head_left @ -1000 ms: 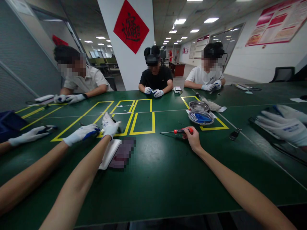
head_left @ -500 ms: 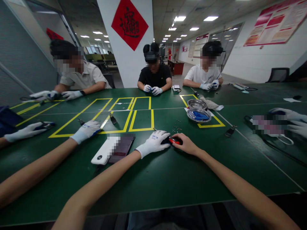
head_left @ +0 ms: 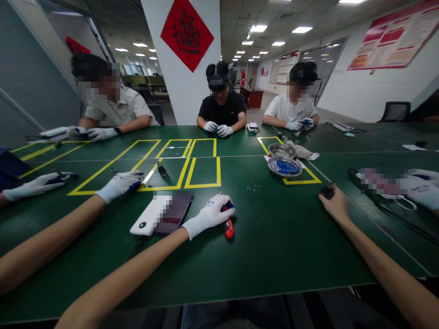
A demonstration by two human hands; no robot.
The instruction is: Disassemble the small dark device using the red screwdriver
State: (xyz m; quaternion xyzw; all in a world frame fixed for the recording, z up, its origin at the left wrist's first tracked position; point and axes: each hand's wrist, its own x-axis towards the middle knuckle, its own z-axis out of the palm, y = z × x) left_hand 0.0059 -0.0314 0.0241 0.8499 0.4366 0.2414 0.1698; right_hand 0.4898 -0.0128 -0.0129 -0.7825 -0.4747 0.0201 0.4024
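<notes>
My left hand [head_left: 213,211], in a white glove, is closed over a red-handled screwdriver [head_left: 228,227] on the green table [head_left: 274,246]; the red handle end sticks out toward me. Just left of it lie a white phone [head_left: 146,218] and a dark phone [head_left: 175,211], side by side. My bare right hand [head_left: 332,204] is far out to the right, its fingers curled on a small black object [head_left: 327,191] on the table. A few tiny screws [head_left: 253,185] lie scattered between my two hands.
Two stacked metal dishes [head_left: 284,165] holding blue items stand in a yellow-taped box. A neighbour's gloved hand [head_left: 120,183] rests on the left, and another gloved hand [head_left: 423,188] with cables lies on the right. Three people sit across the table.
My right hand let go of the screwdriver and moved right to the small black object. My left hand came over from the left, took the screwdriver and drew it nearer.
</notes>
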